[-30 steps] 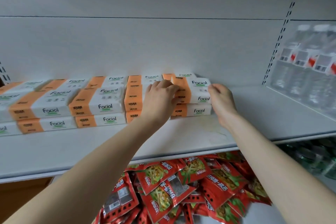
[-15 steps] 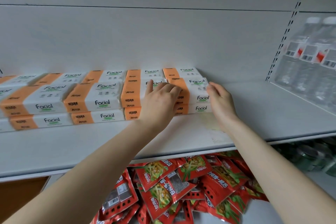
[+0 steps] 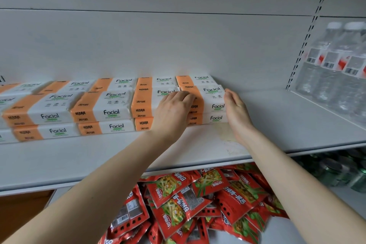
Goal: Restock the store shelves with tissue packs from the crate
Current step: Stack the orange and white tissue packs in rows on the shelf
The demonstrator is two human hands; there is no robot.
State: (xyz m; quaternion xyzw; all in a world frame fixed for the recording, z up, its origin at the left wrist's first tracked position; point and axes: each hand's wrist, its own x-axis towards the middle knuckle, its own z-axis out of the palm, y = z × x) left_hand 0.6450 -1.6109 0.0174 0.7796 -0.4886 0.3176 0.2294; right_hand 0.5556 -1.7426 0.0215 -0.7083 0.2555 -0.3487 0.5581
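Observation:
Orange-and-white tissue packs marked "Facial" lie in stacked rows along the back of the white shelf (image 3: 277, 125). The rightmost front stack has a top pack (image 3: 212, 97) over a lower pack (image 3: 214, 118). My left hand (image 3: 172, 113) rests on the front of this stack at its left end, fingers bent over the top pack's edge. My right hand (image 3: 235, 113) lies flat against the stack's right end, fingers straight. No crate is in view.
Clear water bottles (image 3: 336, 69) stand at the right end of the shelf. Red snack bags (image 3: 190, 200) fill the shelf below, with green cans (image 3: 336, 170) to their right. Bare shelf surface lies between the tissue stack and the bottles.
The top pack has been pushed back and squared over the lower one. Both hands stay at the stack's ends; the view has shifted slightly.

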